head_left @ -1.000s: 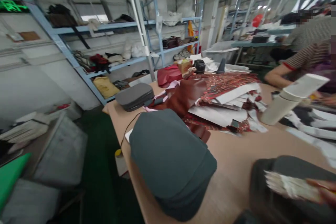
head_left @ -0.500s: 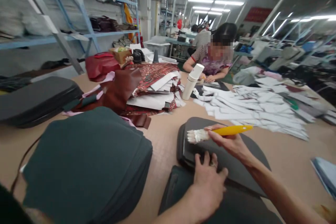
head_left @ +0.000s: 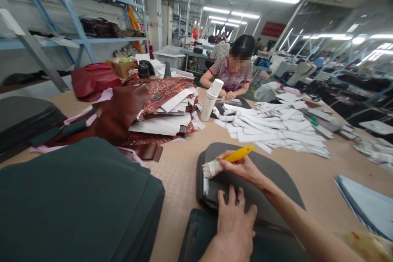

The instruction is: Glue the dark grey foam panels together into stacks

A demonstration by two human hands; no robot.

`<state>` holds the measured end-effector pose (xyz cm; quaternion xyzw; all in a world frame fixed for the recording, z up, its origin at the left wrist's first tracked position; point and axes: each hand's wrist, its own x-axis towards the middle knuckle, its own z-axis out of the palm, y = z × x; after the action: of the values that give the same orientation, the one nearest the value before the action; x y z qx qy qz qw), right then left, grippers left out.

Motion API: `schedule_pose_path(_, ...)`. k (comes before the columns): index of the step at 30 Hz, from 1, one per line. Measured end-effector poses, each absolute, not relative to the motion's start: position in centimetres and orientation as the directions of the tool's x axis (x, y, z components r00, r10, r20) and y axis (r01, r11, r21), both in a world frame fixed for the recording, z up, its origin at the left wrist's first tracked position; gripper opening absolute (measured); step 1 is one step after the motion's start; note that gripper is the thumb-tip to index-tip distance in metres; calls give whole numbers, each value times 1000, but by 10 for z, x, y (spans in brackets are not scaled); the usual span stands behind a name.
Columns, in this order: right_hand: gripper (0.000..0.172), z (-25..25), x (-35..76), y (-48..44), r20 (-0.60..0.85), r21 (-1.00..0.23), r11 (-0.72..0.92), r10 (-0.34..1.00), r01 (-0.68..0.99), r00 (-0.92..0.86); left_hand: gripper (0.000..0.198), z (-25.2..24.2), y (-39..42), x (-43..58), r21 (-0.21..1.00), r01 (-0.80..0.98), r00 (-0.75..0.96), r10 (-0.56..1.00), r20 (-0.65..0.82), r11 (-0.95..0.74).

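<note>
My right hand (head_left: pixel 241 167) grips a brush (head_left: pixel 238 154) with a yellow handle and whitish, caked bristles. The bristle tips touch the left edge of a dark grey rounded panel (head_left: pixel 264 172), which lies on top of a stack of similar panels. A wet white streak (head_left: pixel 205 186) runs along that edge below the bristles. With fingers spread, my left hand (head_left: pixel 235 217) rests on the panel's near side. Under my left forearm and wrist lies another dark green stack (head_left: pixel 193 233), partly hidden by the arm.
A tall pile of dark green sheets (head_left: pixel 80 196) fills the left. Behind it stand red patterned pieces (head_left: pixel 168 94) and a white bottle (head_left: pixel 211 100). White strips (head_left: pixel 270 120) spread across the back right, near a co-worker (head_left: pixel 229 67). A notebook (head_left: pixel 365 204) lies at right.
The brush has come down onto the panel's left edge, where a white streak now shows. My left hand still lies on the panel. The camera view has turned slightly right.
</note>
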<state>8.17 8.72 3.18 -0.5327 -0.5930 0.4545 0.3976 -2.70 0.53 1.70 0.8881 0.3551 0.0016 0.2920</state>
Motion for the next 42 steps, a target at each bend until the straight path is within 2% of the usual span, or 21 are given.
schedule_pose_path(5, 38, 21, 94, 139, 124, -950, 96, 989, 296, 75, 51, 13, 7, -27, 532, 617, 754, 630, -187, -580)
schedule_pose_path(11, 33, 20, 128, 166, 197, -919, 108, 959, 378, 204, 51, 21, 11, -29, 581, 604, 770, 588, -248, -545)
schedule_pose_path(21, 29, 27, 152, 166, 154, -913, 117, 986, 392, 65, 54, 29, 13, -25, 556, 651, 741, 591, -319, -517)
schedule_pose_path(25, 28, 29, 195, 147, 143, -898, 70, 980, 434, 138, 53, 27, 11, -23, 525, 673, 722, 619, -311, -521)
schedule_pose_path(30, 27, 28, 254, 114, 144, -881, -8, 948, 473, 284, 52, 15, 7, -19, 442, 687, 706, 672, -222, -576)
schedule_pose_path(34, 28, 23, 294, 80, 151, -872, -78, 897, 483, 416, 48, 9, 5, -15, 350, 719, 679, 714, -171, -600)
schedule_pose_path(42, 26, 22, 317, 42, 214, -845, -166, 765, 508, 607, 46, 13, 2, -12, 273, 748, 647, 756, -98, -605)
